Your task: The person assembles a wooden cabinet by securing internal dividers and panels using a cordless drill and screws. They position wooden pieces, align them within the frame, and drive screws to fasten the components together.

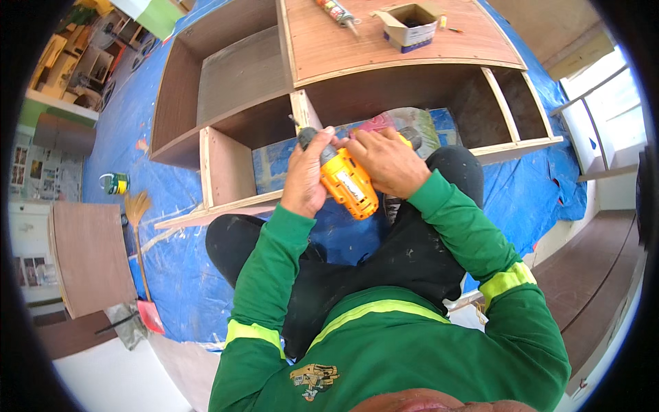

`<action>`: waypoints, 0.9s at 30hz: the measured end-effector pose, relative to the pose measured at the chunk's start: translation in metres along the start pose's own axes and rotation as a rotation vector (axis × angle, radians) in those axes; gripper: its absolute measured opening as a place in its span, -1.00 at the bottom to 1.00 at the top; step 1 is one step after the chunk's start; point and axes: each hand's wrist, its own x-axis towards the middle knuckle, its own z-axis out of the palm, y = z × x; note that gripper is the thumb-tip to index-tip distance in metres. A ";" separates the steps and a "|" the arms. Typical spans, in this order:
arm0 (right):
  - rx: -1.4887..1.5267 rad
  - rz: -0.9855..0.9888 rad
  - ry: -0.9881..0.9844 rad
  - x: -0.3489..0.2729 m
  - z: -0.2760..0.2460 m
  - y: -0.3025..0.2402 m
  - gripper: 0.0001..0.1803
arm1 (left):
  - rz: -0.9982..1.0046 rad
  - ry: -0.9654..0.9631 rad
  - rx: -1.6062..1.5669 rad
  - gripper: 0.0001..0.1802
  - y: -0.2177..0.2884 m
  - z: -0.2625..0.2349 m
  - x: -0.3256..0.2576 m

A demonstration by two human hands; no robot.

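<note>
Lying across the blue plastic floor sheet (pixel 137 137) is the big brown plywood cabinet carcass (pixel 226 75), open compartments facing the seated person in green sleeves. Over the black-trousered knees sits the yellow-and-black cordless drill (pixel 347 182), nose aimed at the cabinet's pale edge. Left hand (pixel 305 175) wraps the front end near the chuck; right hand (pixel 388 161) is closed over the rear.

A blue tarp (pixel 171 275) carries the wooden cabinet (pixel 226 89), perhaps a tin (pixel 115 183).
</note>
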 end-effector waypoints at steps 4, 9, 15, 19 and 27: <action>0.033 -0.008 0.016 0.000 0.000 0.003 -0.52 | -0.008 -0.007 -0.001 -0.74 -0.001 0.004 -0.002; -0.021 0.064 0.014 0.001 0.001 0.001 -0.64 | 0.047 -0.054 -0.042 -0.61 -0.006 -0.001 -0.003; -0.013 0.312 -0.044 0.068 0.008 0.061 -0.58 | 0.612 0.327 1.017 -0.16 -0.014 -0.070 0.065; -0.067 0.316 -0.185 0.129 0.006 0.132 -0.37 | 0.651 0.410 1.518 0.00 -0.075 -0.086 0.082; -0.071 0.331 -0.427 0.211 0.031 0.198 -0.30 | 0.368 0.439 1.615 0.01 -0.064 -0.053 0.054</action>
